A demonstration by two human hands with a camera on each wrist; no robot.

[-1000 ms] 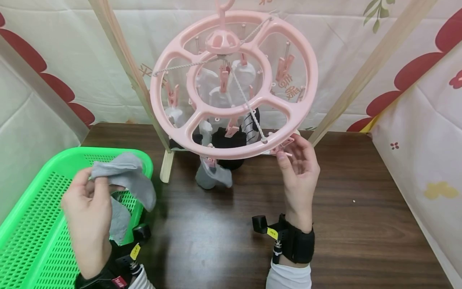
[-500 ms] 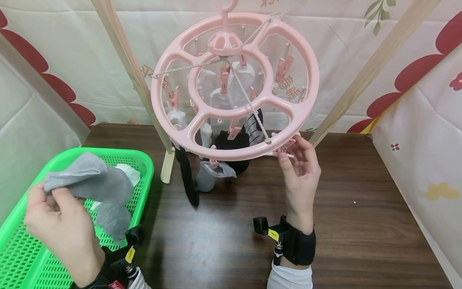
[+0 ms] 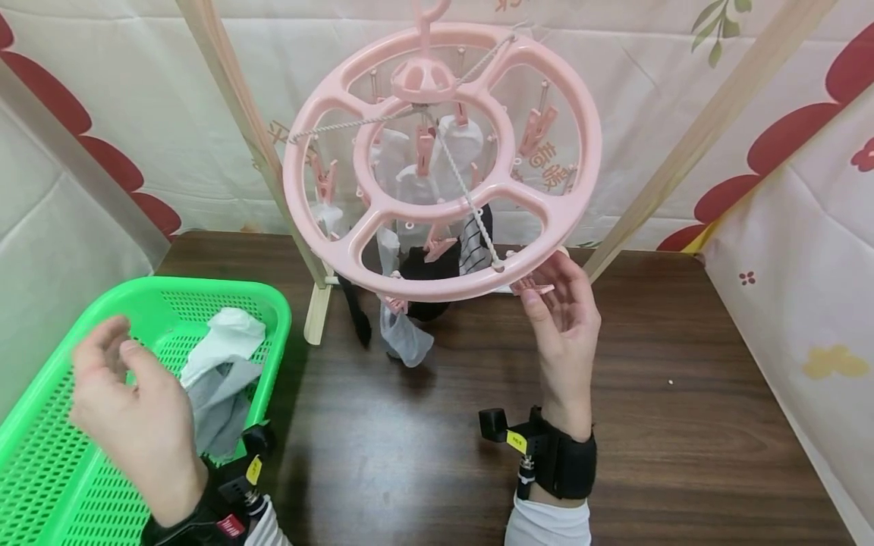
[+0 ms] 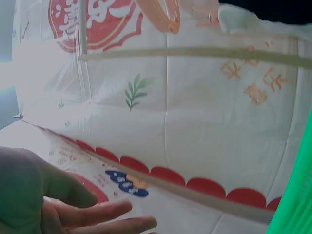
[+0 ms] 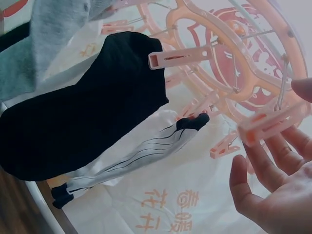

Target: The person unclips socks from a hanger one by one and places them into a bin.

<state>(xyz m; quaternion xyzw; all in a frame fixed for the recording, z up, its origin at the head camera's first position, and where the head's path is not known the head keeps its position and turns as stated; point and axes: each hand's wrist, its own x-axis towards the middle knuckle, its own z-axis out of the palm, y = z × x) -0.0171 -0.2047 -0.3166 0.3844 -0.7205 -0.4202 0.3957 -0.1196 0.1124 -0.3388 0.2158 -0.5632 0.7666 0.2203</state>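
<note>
My left hand (image 3: 136, 409) hovers over the green basket (image 3: 205, 283) with nothing in it, its fingers loosely bent; the left wrist view shows them apart. A grey sock (image 3: 221, 413) and a white sock (image 3: 228, 334) lie in the basket. My right hand (image 3: 567, 326) holds a pink clothespin (image 5: 273, 122) at the front right of a pink round drying hanger (image 3: 444, 290). No sock is in that clothespin. From other clothespins hang a black sock (image 5: 87, 107), a black-and-white striped sock (image 5: 141, 156) and a grey sock (image 3: 407, 341), which dangles at the front.
Wooden poles (image 3: 703, 144) rise on both sides of the hanger, and a wooden foot (image 3: 316, 315) stands near the basket. The dark wooden table (image 3: 683, 455) spreads below. Printed white cloth (image 3: 642, 98) encloses the back and sides.
My left hand swung left with a grey sock, then let it go into the basket and came back slightly right. My right hand has stayed at the clothespin. The hanging socks have swayed.
</note>
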